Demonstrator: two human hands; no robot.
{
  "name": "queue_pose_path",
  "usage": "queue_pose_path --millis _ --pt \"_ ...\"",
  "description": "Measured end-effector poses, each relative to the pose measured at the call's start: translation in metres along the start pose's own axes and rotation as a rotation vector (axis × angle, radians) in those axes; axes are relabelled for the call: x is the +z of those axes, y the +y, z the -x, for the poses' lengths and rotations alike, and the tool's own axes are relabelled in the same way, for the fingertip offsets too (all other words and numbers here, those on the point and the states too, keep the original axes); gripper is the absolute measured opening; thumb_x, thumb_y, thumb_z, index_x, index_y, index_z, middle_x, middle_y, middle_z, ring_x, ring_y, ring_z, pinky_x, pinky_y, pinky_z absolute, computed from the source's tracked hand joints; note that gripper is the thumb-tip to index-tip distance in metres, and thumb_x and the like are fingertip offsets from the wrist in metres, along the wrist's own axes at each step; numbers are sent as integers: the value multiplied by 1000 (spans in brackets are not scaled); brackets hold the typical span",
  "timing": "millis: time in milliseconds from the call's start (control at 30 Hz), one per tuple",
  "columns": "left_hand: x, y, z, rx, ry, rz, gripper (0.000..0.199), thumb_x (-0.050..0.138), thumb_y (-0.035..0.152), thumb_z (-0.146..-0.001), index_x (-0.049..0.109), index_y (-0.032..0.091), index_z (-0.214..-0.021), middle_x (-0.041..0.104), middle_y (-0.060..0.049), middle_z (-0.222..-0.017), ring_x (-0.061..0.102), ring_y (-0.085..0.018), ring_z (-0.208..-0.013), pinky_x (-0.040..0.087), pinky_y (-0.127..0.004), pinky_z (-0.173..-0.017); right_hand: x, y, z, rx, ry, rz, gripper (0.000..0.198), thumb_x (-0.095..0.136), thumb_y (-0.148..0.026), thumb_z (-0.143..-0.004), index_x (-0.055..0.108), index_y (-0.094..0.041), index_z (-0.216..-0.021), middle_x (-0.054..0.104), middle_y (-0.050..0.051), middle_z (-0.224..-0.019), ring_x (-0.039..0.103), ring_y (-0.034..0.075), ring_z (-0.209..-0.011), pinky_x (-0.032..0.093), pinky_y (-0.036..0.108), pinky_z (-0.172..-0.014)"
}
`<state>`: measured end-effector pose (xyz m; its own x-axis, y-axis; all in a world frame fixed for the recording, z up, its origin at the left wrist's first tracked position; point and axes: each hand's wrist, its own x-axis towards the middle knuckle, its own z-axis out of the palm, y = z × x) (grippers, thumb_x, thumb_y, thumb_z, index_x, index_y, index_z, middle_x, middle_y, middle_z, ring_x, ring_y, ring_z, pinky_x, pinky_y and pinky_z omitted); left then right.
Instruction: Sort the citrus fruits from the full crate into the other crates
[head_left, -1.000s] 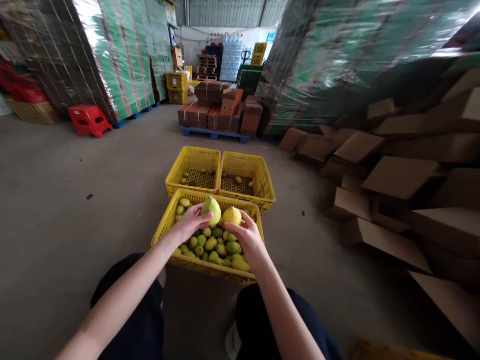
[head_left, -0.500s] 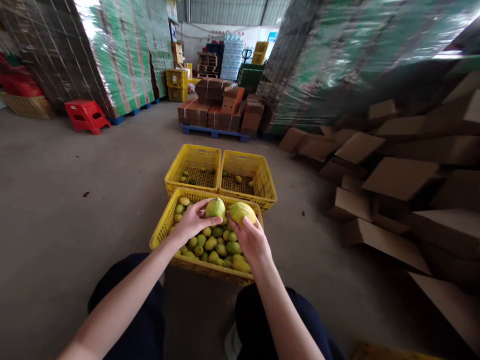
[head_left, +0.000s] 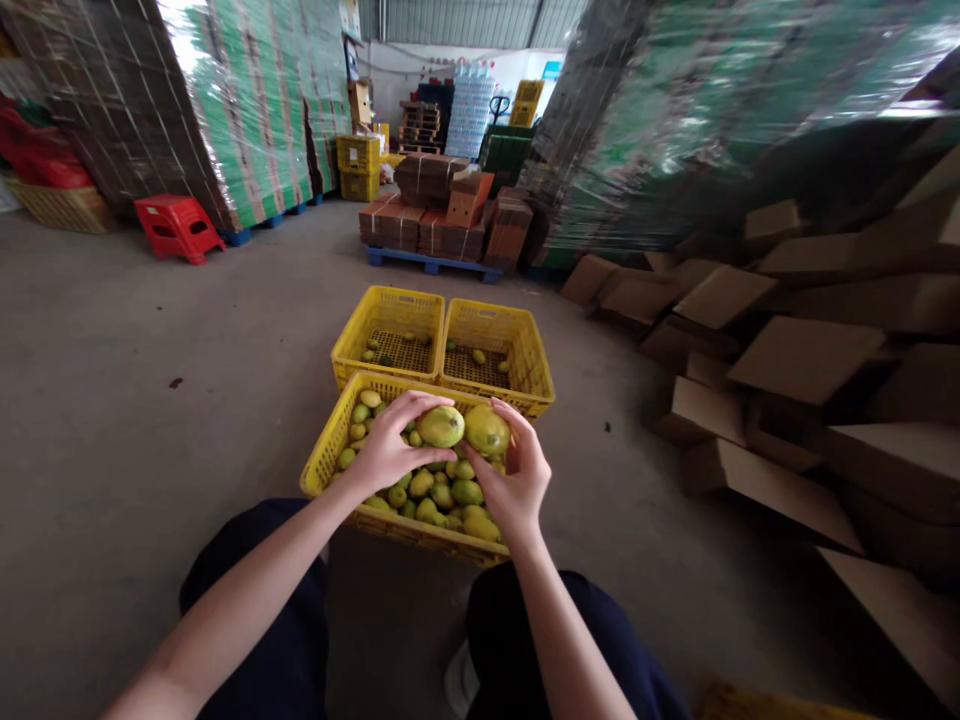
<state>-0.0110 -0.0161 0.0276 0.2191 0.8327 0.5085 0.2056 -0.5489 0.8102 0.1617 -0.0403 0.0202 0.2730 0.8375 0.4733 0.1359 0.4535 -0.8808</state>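
Note:
My left hand (head_left: 397, 437) is closed round a yellow-green lemon (head_left: 441, 427), thumb below and fingers above. In my right hand (head_left: 519, 470) is a second, rounder-looking lemon (head_left: 486, 431), gripped between thumb and fingers. The two fruits are held side by side, close together, over the near yellow crate (head_left: 324, 463). Many green and yellow lemons (head_left: 421, 485) fill that crate; my hands hide part of them.
Behind the near crate stand two yellow crates, a left one (head_left: 351, 330) and a right one (head_left: 534, 350), each with a few lemons on the bottom. Cardboard boxes (head_left: 806, 355) are heaped at right. Farther off are a red stool (head_left: 176, 228) and a blue pallet (head_left: 431, 264) of flattened cartons.
Both lemons have been turned in my hands, so other sides of them now face me. My right hand has rotated, its fingers now behind and right of its fruit.

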Motion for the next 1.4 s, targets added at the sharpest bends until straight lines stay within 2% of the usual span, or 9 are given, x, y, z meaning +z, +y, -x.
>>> queue_pose_path --millis 300,467,567,667,767,867,1000,1167,1400 --pt "-4 -3 6 348 89 -288 45 69 26 -85 58 31 -128 65 -7 -115 61 -22 -109 50 -42 -96 2 -9 3 -78 14 97 41 79 -12 -62 74 -31 -98 73 3 -115 64 27 -115 43 48 -110" --pt "-6 -2 7 373 82 -270 46 68 23 -86 57 31 -130 64 -7 -117 60 -22 -112 48 -41 -98 2 -8 6 -129 -3 126 41 78 -13 -65 74 -32 -101 72 3 -117 62 26 -117 42 48 -112" --pt "-4 -2 6 199 57 -145 48 77 32 -78 62 29 -123 66 -7 -115 61 -23 -110 48 -40 -97 1 -8 5 -85 6 104 42 77 -13 -64 73 -31 -102 71 3 -119 60 26 -120 39 48 -113" --pt "-1 -7 3 -179 19 156 65 83 49 -66 62 23 -122 68 -9 -111 64 -23 -102 51 -35 -89 -2 -6 0 41 -78 21 50 82 -15 -60 70 -29 -107 70 3 -119 62 25 -116 45 44 -107" --pt "3 -14 1 -545 -15 480 79 79 67 -56 64 15 -114 70 -11 -103 67 -24 -95 52 -30 -78 -4 -3 -4 289 -150 -158 59 87 -21 -55 65 -27 -109 74 1 -98 69 20 -88 57 33 -82" --pt "6 -18 1 -759 -73 676 84 75 77 -50 68 11 -101 72 -12 -93 68 -23 -87 52 -27 -67 -2 2 -6 531 -86 -270 42 86 -38 -60 64 -24 -93 70 -4 -70 63 14 -59 52 23 -53" --pt "8 -18 0 -904 -84 781 76 73 74 -58 68 11 -100 72 -11 -86 69 -19 -75 52 -24 -58 5 5 -6 729 -108 -369 40 78 -55 -66 62 -20 -75 67 -3 -61 60 14 -51 50 23 -42" --pt "8 -13 -2 -1038 -39 832 57 72 63 -72 69 10 -95 72 -9 -77 67 -14 -63 52 -20 -54 11 6 -10 889 -99 -434 40 82 -52 -61 65 -16 -69 65 0 -53 55 12 -37 45 22 -30" --pt "10 -15 0 -1198 -42 951 43 68 54 -81 69 11 -78 70 -7 -68 67 -12 -59 54 -18 -54 14 3 -13 1270 -124 -571 42 59 -48 -87 63 -15 -62 64 3 -45 54 10 -29 42 15 -27"
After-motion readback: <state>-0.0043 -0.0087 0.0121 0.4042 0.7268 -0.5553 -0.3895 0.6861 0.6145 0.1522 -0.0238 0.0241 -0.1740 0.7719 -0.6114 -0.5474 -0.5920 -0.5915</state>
